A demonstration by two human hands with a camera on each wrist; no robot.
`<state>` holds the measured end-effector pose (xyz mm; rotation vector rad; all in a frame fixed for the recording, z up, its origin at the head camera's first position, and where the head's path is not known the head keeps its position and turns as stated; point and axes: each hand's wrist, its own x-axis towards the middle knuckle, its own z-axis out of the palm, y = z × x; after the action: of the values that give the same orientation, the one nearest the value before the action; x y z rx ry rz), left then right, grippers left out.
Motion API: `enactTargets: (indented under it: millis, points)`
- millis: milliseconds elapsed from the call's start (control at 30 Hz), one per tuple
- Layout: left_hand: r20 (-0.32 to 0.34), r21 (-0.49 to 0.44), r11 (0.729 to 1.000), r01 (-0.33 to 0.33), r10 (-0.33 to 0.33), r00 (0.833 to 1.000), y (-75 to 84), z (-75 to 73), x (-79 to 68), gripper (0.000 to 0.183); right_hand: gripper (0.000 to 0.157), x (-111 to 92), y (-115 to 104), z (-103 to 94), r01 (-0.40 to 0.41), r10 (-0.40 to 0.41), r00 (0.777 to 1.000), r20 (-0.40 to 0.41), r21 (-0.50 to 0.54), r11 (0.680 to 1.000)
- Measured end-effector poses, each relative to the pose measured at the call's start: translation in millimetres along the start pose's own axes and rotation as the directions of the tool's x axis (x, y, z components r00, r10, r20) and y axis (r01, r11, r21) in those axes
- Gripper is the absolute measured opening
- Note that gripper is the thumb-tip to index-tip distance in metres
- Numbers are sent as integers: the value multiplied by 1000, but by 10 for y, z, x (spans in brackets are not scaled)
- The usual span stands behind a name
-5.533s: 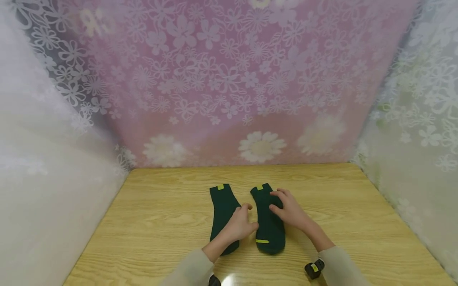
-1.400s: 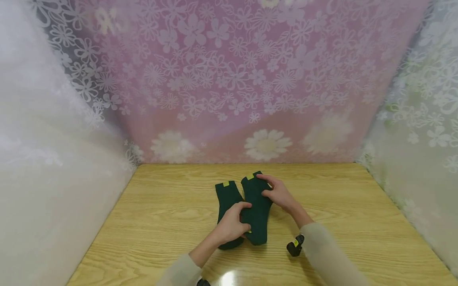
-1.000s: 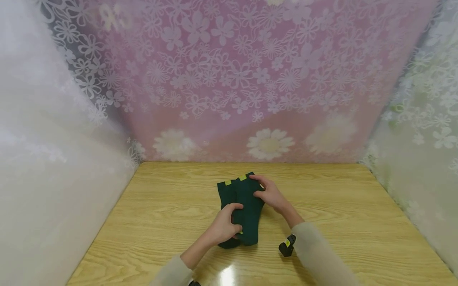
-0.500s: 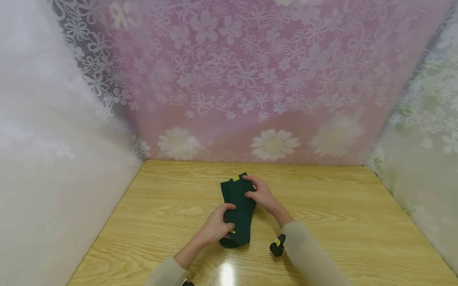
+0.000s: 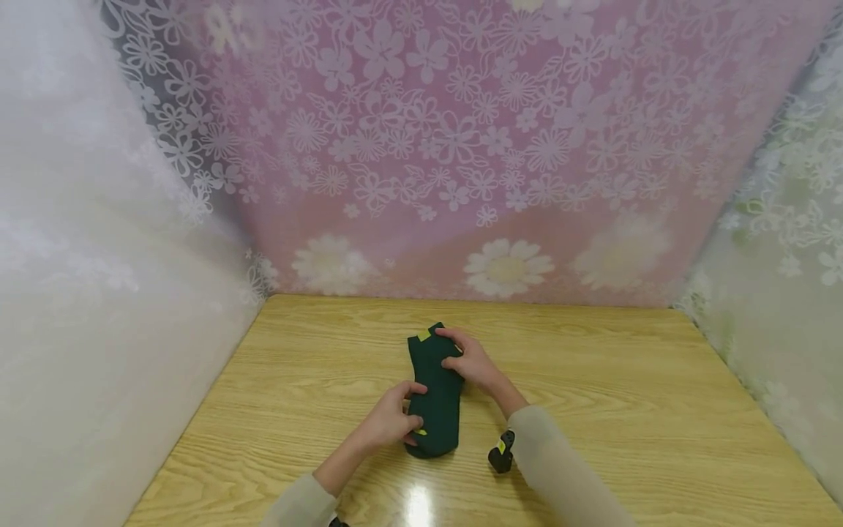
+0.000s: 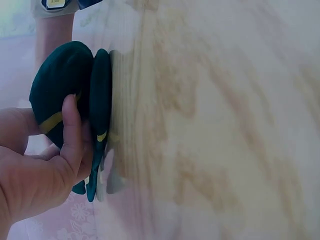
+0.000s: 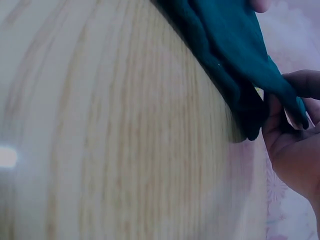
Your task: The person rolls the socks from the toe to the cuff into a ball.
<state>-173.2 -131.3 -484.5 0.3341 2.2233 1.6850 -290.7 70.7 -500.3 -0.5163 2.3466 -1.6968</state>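
From above, the top dark-green fabric sock (image 5: 440,399) hides most of the lower dark-green fabric sock (image 6: 101,90); the head view's bottom edge cuts into the small black left-wrist device (image 5: 339,522).

2 beige slvs (image 5: 560,461); R blk wrist cam (image 5: 500,461) w/ yel. label (image 5: 501,446).

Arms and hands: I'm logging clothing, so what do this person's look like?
The left hand and right hand look bare, without gloves. The left sleeve and right sleeve are pale cream, ending short of the hands. A blocky black device with a yellow patch sits by the right cuff; a second black device barely shows at the left.
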Motion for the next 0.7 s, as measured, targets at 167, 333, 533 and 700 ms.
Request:
enactTargets:
  millis: [167,333,533,700]
  points:
    - [22,30,999,19,-19,1000,-20,14,-2,50,64,17,8,29,12,-12,1000,12,-20,1000]
    - [59,154,988,-5,-4,998,12,15,-4,53,67,24,31,43,42,-41,999,29,-64,997]
    - [69,351,935,-59,37,997,39,44,-1,49,67,37,74,39,78,-75,996,42,-80,994]
    - [66,427,903,-38,11,998,22,82,7,45,65,56,98,77,39,-38,999,11,-134,990]
